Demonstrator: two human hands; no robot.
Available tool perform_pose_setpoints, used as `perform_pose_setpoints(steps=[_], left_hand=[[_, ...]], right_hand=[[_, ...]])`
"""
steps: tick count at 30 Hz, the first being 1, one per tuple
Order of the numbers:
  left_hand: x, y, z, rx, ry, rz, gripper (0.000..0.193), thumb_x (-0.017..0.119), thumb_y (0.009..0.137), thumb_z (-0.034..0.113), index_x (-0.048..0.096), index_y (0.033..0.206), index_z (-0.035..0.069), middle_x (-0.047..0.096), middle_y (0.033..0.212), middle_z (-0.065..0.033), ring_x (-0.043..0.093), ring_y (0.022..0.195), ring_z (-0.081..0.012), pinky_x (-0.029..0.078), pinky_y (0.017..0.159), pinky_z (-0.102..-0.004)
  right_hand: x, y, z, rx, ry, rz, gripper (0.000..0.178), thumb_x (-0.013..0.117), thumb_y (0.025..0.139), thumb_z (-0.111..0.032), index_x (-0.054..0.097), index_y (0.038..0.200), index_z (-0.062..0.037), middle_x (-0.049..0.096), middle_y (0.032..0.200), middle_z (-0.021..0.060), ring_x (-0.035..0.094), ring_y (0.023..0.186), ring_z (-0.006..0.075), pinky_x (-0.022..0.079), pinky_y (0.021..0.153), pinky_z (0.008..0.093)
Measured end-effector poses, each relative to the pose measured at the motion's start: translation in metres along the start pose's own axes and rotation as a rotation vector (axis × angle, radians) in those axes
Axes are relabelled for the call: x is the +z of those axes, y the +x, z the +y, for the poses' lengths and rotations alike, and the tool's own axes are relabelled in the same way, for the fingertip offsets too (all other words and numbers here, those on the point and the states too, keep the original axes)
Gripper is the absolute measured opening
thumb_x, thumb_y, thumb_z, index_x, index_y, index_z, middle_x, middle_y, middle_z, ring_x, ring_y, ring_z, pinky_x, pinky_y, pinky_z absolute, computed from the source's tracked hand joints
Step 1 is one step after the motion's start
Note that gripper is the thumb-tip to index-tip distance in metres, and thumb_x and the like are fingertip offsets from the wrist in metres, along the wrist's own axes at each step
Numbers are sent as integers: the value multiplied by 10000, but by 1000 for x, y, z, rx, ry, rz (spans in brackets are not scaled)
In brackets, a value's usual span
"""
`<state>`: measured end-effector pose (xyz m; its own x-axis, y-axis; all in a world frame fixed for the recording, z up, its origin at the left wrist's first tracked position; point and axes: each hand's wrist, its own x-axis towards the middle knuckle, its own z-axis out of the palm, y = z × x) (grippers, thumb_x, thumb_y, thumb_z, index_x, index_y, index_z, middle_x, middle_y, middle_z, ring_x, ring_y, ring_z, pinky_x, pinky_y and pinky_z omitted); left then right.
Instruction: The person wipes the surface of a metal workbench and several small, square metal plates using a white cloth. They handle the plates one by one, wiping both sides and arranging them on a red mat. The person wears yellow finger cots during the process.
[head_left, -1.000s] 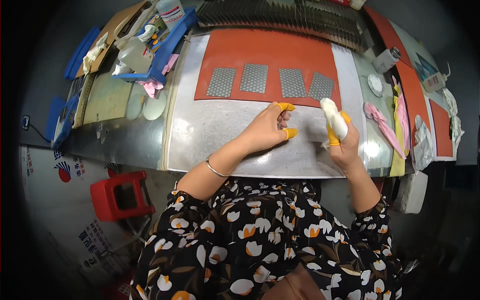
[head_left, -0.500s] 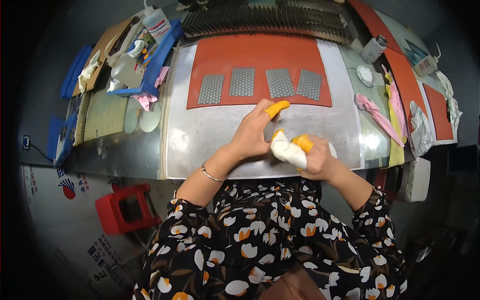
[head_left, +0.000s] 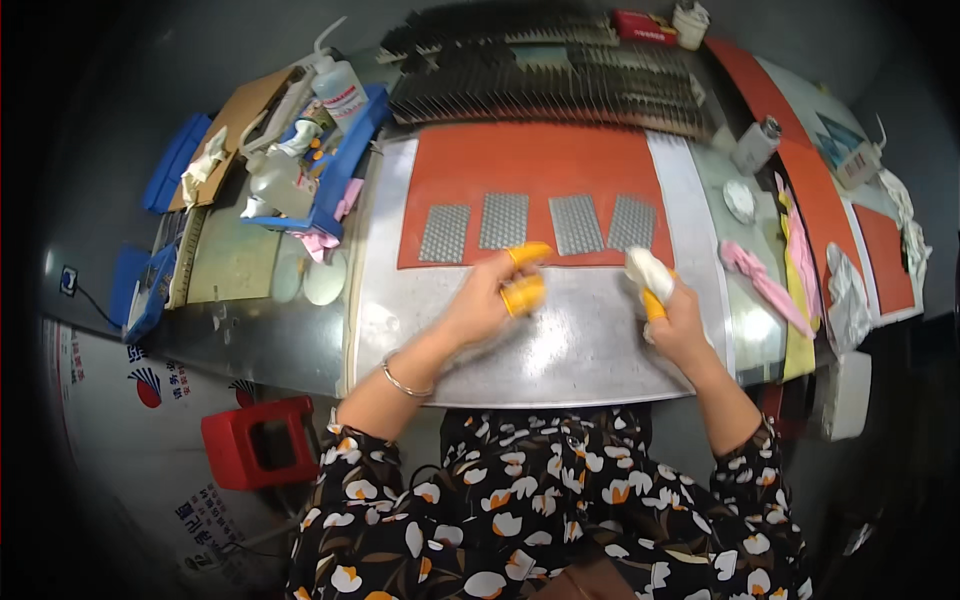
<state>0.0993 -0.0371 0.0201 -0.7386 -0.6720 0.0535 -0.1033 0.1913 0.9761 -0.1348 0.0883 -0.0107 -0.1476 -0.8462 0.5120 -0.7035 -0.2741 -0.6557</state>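
My right hand [head_left: 682, 318], with a yellow finger cot showing, grips a bunched white cloth [head_left: 650, 272] at the front right edge of the red mat. My left hand [head_left: 485, 302] is just in front of the mat. Its thumb and forefinger, in yellow finger cots [head_left: 524, 296], curl toward each other. Blur hides what, if anything, lies between them. Beyond my hands on the red mat [head_left: 535, 165], several grey patterned rectangular pieces [head_left: 505, 221] lie in a row.
Behind the mat stands a long rack of dark thin plates [head_left: 550, 95]. A blue tray [head_left: 350, 165] with bottles sits at left, above a red stool [head_left: 260, 445]. At right lie a pink cloth [head_left: 765, 285], a round white dish [head_left: 739, 200] and a bottle [head_left: 757, 146].
My hands have drawn apart: the left has shifted slightly left, the right moved right with the white cloth. The thin plate seen between them earlier no longer shows clearly. The view has tilted up.
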Motion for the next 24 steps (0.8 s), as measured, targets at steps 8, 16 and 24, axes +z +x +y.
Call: perform_pose_setpoints(steps=[8,16,24], left_hand=[[-134,153,-36,-581,1013,349,715,476,773,613,549,1136,1,476,1242,-204,545,1062,-329,437,883,-389],[-127,169,-44,-516,1229,368,779,595,663,665,615,1026,-25,567,1108,-205,605,949,-324,496,776,-372],[-142,169,-54,-409,1206,443,680,516,758,623,648,842,-39,647,851,-213,638,801,-324,495,714,-386]], right_hand=[[-16,-19,5,676,360,-258,421,425,783,42,524,1183,-43,613,842,69,518,635,111,429,539,262],[-16,-26,0,796,453,-279,414,449,808,30,525,1208,-49,611,870,22,486,630,68,409,532,225],[-1,-12,-15,794,625,-349,381,454,805,22,553,1169,-31,599,853,6,485,661,54,399,567,206]])
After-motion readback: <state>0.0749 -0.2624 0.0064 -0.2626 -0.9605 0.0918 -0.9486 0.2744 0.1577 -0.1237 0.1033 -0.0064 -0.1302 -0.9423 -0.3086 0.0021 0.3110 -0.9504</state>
